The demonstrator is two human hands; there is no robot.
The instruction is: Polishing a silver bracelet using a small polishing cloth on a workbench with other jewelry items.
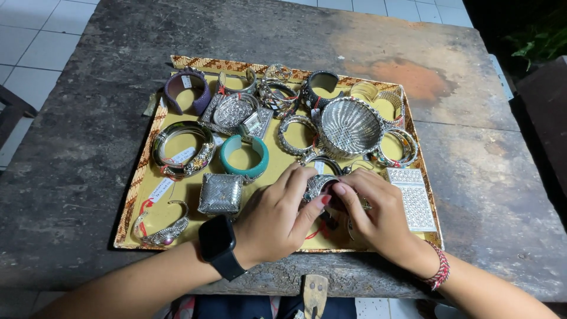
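Head view, looking straight down: both hands meet over the near edge of a yellow tray (177, 195) on a worn dark tabletop (88, 147). The left hand (277, 221), a black watch (220, 245) on its wrist, and the right hand (378, 215), with a red woven band (440, 269) on its wrist, pinch a silver bracelet (318, 186) between them, fingertips closed on its rim from either side. It sits just above the tray's front middle, a red tag string (313, 230) dangling under it.

By the look of it, the bracelet is rigid metal, with some weight, smooth and a bit slippery; the ornamented face could scratch, so the plain band edges seem the safer place to hold.

Close by lie a silver woven box (220, 193) to the left, a teal cuff (244, 156) behind it, and a studded silver case (413, 198) to the right. A ribbed silver bowl (349, 127) sits farther back.
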